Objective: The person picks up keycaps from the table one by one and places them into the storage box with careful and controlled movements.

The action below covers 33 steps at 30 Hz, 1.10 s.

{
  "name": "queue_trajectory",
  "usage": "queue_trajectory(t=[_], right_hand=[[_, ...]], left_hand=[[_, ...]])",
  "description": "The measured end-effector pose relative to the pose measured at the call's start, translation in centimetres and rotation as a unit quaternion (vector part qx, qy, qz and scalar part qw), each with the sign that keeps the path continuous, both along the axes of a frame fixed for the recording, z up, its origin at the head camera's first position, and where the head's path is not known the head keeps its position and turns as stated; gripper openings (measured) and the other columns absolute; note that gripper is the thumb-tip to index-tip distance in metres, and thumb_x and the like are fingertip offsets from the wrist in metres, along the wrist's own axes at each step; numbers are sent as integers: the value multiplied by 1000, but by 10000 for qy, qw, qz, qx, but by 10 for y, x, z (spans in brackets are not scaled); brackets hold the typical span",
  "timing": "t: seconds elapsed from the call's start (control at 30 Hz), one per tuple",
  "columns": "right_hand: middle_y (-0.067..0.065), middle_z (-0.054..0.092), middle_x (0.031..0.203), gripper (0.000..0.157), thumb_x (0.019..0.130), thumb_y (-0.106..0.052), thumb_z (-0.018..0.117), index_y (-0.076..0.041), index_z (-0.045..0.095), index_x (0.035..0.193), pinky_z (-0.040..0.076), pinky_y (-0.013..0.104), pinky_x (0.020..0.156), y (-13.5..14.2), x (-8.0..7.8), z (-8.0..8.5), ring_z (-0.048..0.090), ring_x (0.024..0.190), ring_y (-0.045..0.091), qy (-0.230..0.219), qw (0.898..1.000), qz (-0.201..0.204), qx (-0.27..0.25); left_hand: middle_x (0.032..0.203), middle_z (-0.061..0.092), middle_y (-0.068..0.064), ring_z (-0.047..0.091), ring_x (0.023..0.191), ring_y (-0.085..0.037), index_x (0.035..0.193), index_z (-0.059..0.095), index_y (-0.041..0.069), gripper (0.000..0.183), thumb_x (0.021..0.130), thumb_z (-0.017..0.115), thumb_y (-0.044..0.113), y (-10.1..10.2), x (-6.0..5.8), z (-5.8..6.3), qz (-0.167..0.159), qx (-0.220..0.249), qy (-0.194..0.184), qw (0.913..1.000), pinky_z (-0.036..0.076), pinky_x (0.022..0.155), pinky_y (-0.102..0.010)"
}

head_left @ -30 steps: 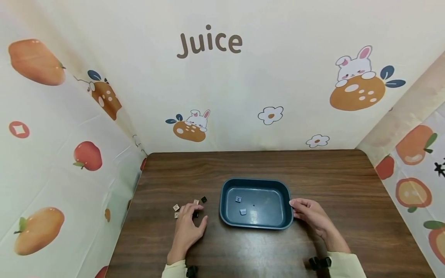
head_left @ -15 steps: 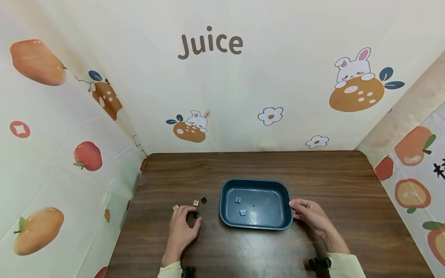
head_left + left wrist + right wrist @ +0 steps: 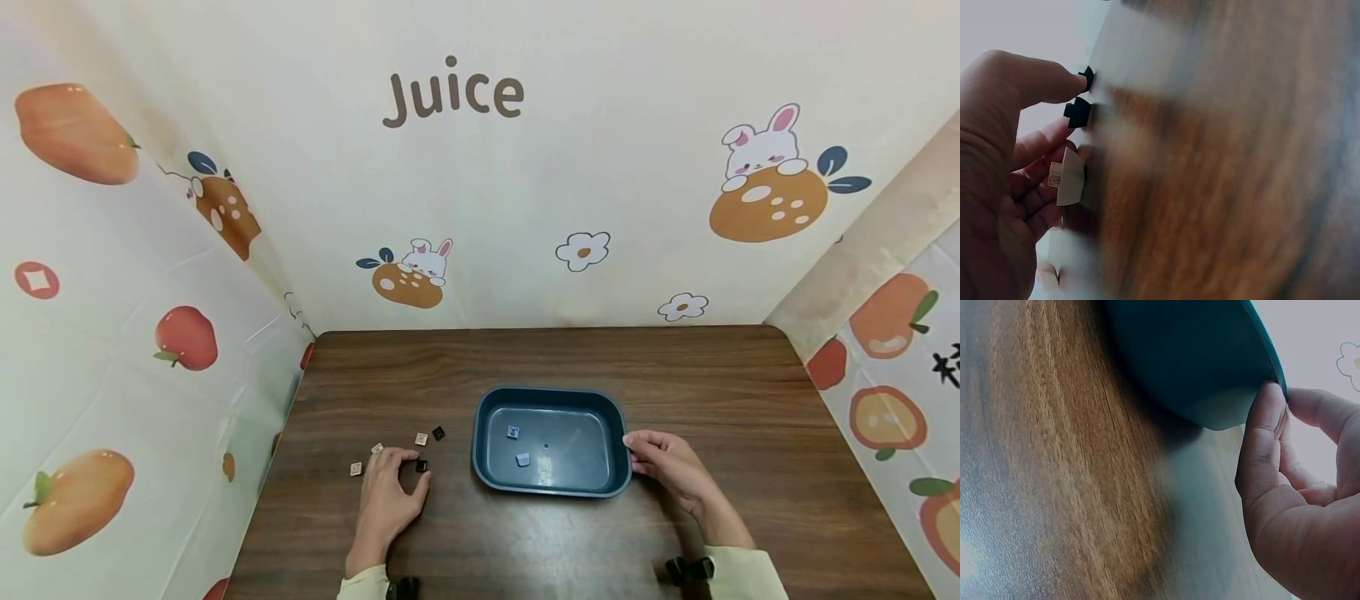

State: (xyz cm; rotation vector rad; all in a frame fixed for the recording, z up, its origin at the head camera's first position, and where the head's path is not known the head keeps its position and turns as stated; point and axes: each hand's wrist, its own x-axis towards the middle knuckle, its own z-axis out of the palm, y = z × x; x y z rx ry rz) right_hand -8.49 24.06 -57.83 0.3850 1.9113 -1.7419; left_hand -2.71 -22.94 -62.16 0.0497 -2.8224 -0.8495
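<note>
My left hand (image 3: 386,500) rests low over the left part of the table, fingers bent, thumb and forefinger spread apart. A black keycap (image 3: 422,466) lies in the gap between them. Close by its fingers sit two beige keycaps (image 3: 377,448), (image 3: 356,469). Beyond its fingertips are another beige keycap (image 3: 422,439) and a second black keycap (image 3: 438,433). In the left wrist view, a beige keycap (image 3: 1071,178) lies stem outward beside the curled fingers. My right hand (image 3: 671,467) pinches the right rim of a dark blue tray (image 3: 1191,356) between thumb and fingers.
Two light blue keycaps (image 3: 513,432), (image 3: 522,459) lie inside the tray, toward its left. The brown wooden table (image 3: 525,550) ends against a fruit-printed curtain (image 3: 495,183) at the back, with more curtain on both sides.
My left hand has shifted left, away from the tray. One beige keycap has slid left and now shows outside the fingers. The right hand keeps its hold on the tray.
</note>
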Motion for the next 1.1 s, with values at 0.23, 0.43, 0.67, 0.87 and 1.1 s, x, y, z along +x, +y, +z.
queue_trajectory(t=[0.23,0.43,0.67,0.87,1.1], right_hand=[[-4,72,96,40,106,-32,65,3,68,126,62,23,83,0,0,0,68,88,9,-7,10000,-18,-8],[-3,71,97,43,107,-33,64,4,67,128,61,24,85,1,1,-1,67,89,9,42,10000,72,24],[-3,71,98,42,107,-32,64,4,67,127,61,24,85,0,1,-2,67,90,9,56,10000,45,29],[-4,71,97,41,106,-31,65,5,68,126,61,23,84,-1,2,-3,67,89,8,60,10000,-26,19],[-5,71,96,37,107,-30,64,3,69,123,61,23,83,0,2,-2,67,88,7,119,9999,-53,-56]], left_hand=[[112,70,-5,62,116,-33,109,75,13,31,83,89,24,0,0,1,-20,23,-64,10000,47,106,-54],[110,69,-6,62,113,-32,108,75,12,32,82,89,23,0,0,2,43,-8,-29,10000,49,101,-52],[109,69,-6,62,111,-32,107,75,12,32,82,90,24,0,1,3,105,-68,-20,9999,50,98,-52],[109,69,-7,62,110,-33,108,75,12,31,84,89,25,0,2,3,175,-103,-138,9997,50,98,-53],[108,68,-6,62,106,-30,104,76,13,26,84,89,23,-1,1,3,173,-111,-138,9997,51,95,-52]])
